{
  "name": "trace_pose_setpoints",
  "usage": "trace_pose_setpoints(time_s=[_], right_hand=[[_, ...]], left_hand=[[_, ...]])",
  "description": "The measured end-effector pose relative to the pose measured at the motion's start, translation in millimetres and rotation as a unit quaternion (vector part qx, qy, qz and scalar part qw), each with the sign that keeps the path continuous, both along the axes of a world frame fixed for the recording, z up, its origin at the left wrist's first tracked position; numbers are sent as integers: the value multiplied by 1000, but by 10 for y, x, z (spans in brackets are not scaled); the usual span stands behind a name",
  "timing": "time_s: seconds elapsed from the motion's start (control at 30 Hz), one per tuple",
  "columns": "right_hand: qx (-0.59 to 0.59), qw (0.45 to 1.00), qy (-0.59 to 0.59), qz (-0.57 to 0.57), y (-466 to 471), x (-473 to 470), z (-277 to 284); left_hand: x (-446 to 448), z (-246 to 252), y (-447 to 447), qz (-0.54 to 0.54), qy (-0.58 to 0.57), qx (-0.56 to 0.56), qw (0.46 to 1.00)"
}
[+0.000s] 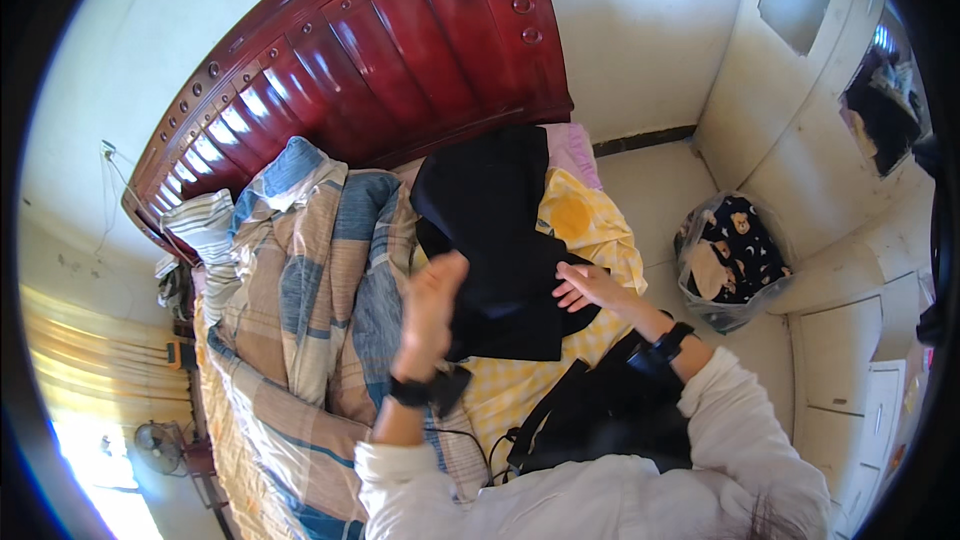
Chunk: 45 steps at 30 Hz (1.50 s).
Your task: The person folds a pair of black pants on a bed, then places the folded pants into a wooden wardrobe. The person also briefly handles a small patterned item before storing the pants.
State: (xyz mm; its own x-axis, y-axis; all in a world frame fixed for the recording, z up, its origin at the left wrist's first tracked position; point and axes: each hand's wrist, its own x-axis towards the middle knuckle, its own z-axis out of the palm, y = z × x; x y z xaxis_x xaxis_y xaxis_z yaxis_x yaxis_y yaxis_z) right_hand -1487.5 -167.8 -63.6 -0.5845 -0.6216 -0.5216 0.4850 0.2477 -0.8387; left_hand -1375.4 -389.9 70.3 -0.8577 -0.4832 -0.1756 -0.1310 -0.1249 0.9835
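A black cloth garment lies partly folded on the bed in front of me, its upper end near the headboard. My right hand is at the garment's right edge, palm turned inward and fingers spread; nothing is gripped in it. Whether its fingertips touch the cloth, I cannot tell. On the other side, my left hand is raised near the garment's left edge, blurred and seen side-on, with nothing visible in it. Beneath the garment is a yellow-and-white checked cloth. Both wrists wear black bands.
A crumpled striped quilt covers the bed's left side, below a red wooden headboard. Close to my body lies a black bag-like item with straps. A clear plastic bag of patterned fabric stands on the floor, near white cabinets.
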Motion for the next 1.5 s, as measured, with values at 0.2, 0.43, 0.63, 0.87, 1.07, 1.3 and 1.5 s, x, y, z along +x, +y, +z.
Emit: trace_pose_setpoints(time_s=[0.2, 0.43, 0.63, 0.87, 1.07, 1.3, 1.5], right_hand=[[-108, 961, -158, -201, -122, 452, -480], [-12, 961, -96, -260, 257, 418, -491], [-43, 932, -176, -314, 499, 454, -387], [-121, 899, -262, -329, 889, 484, -520], [106, 974, 57, -192, 1017, 543, -309], [299, 882, 363, -21, 844, 757, -471], [93, 923, 163, -336, 1278, 352, -283]], left_hand=[[685, -873, 1171, -141, -100, 78, 982], [868, -969, 1226, -101, 10, -265, 959], [839, -1140, 978, -132, -11, -455, 880], [959, -1580, 673, -263, -199, -510, 794], [1031, -1521, 1153, -209, -34, -422, 882], [935, -996, 1706, -297, 83, -270, 912], [991, -685, 1689, -357, 75, -249, 897]])
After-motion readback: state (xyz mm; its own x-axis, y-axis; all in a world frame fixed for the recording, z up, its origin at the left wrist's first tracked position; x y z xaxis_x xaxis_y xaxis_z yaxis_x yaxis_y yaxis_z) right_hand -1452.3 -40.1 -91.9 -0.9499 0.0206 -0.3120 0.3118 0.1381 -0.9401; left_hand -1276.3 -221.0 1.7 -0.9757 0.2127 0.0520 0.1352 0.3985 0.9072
